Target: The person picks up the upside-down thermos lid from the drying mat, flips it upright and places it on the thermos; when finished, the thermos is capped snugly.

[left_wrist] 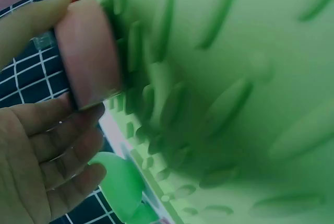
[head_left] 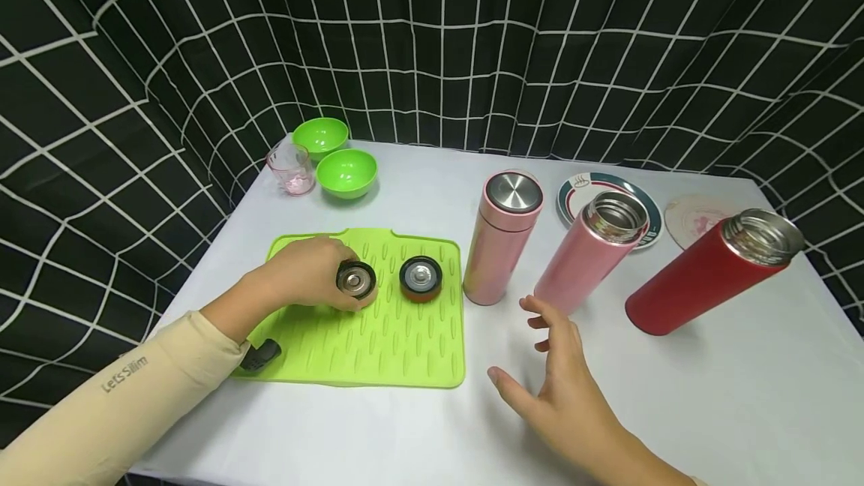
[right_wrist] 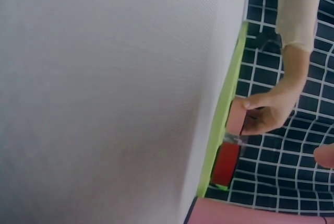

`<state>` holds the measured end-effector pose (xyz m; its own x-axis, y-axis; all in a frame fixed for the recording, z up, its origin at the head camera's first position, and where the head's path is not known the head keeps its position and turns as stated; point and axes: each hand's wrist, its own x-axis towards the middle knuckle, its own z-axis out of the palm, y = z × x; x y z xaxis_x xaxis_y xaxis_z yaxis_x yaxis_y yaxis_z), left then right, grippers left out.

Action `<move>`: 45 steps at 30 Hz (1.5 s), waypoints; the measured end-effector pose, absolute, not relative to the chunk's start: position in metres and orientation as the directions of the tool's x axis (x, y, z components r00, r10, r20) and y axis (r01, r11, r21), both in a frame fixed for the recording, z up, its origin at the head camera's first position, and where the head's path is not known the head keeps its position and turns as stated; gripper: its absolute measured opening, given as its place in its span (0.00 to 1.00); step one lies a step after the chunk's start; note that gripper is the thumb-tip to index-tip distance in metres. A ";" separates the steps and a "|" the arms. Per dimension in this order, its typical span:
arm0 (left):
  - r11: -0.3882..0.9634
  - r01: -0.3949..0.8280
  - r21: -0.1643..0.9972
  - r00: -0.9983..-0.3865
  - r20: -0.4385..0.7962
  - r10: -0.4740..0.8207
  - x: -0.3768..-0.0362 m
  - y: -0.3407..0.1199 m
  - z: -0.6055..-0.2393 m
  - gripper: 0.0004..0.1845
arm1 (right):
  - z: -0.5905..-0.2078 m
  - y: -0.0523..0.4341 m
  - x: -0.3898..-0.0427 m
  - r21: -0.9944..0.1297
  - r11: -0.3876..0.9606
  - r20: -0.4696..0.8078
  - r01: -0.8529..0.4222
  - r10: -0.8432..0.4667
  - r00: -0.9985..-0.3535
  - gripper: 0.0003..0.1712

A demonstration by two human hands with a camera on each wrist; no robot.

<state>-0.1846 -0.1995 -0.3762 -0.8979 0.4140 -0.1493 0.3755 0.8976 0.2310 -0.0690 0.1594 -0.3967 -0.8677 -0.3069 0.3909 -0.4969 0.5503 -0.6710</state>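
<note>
My left hand pinches a pink bottle lid between thumb and fingers, with its dark-ringed underside facing up, at the green ribbed mat. Just right of it on the mat sits a red lid, also underside up. Over the white table, my right hand holds nothing, its thumb and fingers spread apart. Its fingertips are near the base of an uncapped pink bottle. Left of that stands a pink bottle with a steel-topped lid; to the right is an uncapped red bottle.
Two green bowls and a clear cup with something pink inside stand at the back left. Behind the bottles lie a patterned plate and a pale pinkish plate. A black gridded curtain rises beyond the table.
</note>
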 end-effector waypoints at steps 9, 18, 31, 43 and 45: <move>0.880 0.413 0.237 -0.885 -0.123 0.449 -0.185 -0.187 -0.371 0.22 | -0.396 0.164 -0.071 -0.639 0.582 0.391 -0.503 -0.318 -0.864 0.50; 0.779 0.602 0.176 -0.793 0.014 0.609 -0.155 -0.138 -0.323 0.30 | -0.386 0.156 -0.078 -0.659 0.591 0.258 -0.465 -0.403 -0.878 0.32; 0.541 0.835 0.102 -0.550 0.140 0.823 -0.119 -0.068 -0.303 0.33 | -0.362 0.136 -0.088 -0.914 0.400 -0.115 -0.064 -0.409 -0.905 0.17; 0.551 0.644 0.531 -0.707 0.138 0.694 -0.120 -0.073 -0.302 0.59 | -0.352 0.143 -0.100 -0.482 0.277 0.737 -0.831 -0.384 -0.556 0.11; 0.512 0.567 0.646 -0.739 0.123 0.663 -0.122 -0.076 -0.303 0.52 | -0.347 0.141 -0.105 -0.191 0.270 0.888 -0.944 -0.362 -0.283 0.09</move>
